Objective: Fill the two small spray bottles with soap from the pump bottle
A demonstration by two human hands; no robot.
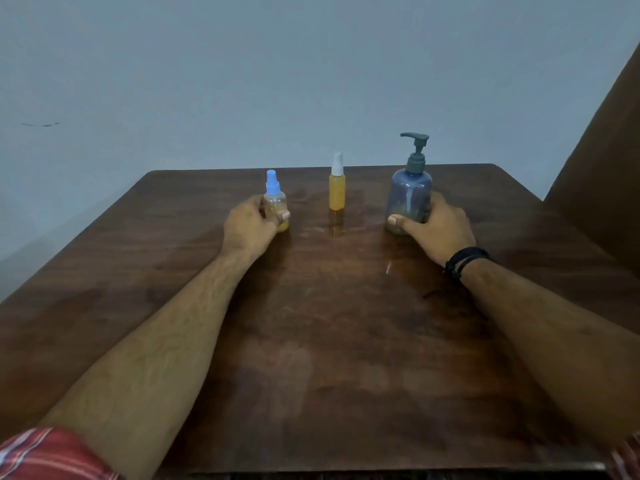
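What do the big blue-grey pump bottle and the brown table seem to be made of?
Big blue-grey pump bottle: probably translucent plastic, as the inside shows dimly through its tinted wall, under an opaque pump head. Brown table: wood or wood-look laminate, with visible grain and a slight sheen.

Table point(311, 341): dark brown wood with visible grain, smooth, with a dull sheen that mirrors the bottles. Pump bottle point(410, 199), under the right hand point(436, 230): translucent blue-grey plastic, glossy; its pump head is opaque grey-green matt plastic. Round spray bottle point(276, 202), in the left hand point(249, 226): clear glossy plastic with a light blue plastic cap. Slim spray bottle point(337, 192), between the two hands: translucent plastic showing yellow, with a white plastic cap. Wristbands point(464, 259) at the right wrist: black, matt. Sleeve point(45, 455) on the left arm: red checked cloth. Wall point(242, 81) beyond the hands: pale, matt.
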